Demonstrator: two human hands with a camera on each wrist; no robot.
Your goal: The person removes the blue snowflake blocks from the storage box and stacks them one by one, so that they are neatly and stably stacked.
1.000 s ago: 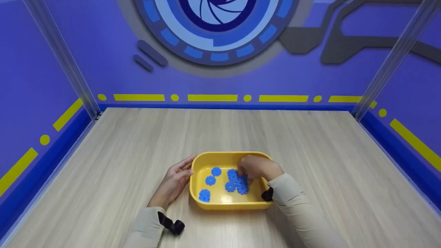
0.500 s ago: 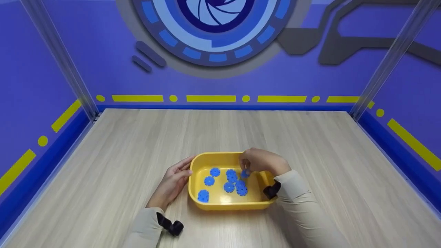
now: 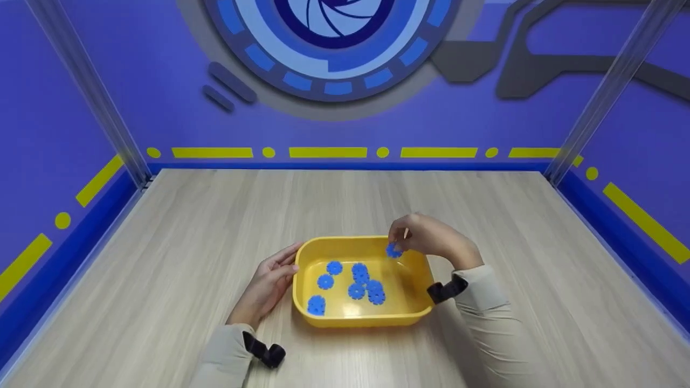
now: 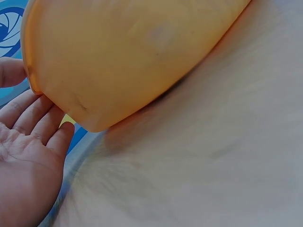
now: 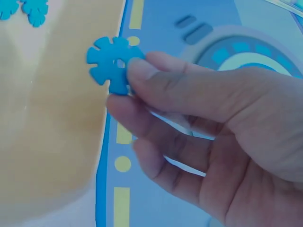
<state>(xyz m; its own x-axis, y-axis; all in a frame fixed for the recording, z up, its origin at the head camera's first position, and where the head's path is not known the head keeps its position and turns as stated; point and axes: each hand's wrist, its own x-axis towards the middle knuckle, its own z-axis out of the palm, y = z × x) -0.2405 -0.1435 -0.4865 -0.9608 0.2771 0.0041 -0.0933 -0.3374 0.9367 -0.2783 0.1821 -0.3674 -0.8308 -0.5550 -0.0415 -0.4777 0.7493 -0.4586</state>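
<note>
Left hand (image 3: 269,283): I saw its fingers loosely extended, touching the outer wall and rim at the tub's left end.
Yellow tub (image 3: 399,302): glossy and round-cornered, it sat on the pale, wood-grained table (image 3: 345,207).
Loose discs (image 3: 356,291): blue, flat and notched, they lay inside, some overlapping.
Held disc (image 3: 394,250): toothed, with a small central hole, it hung near the tub's far rim.
Right hand (image 3: 434,237): I watched thumb and fingers pinching the held disc.

The disc (image 5: 100,60) in the right grip (image 3: 434,237) was blue. The basin (image 3: 356,321) below that grip was yellow; the table (image 3: 215,215), pale wood-grained; the wall (image 3: 474,118) beyond, violet-blue with yellow dashes (image 3: 328,152) and dots (image 3: 382,152).
</note>
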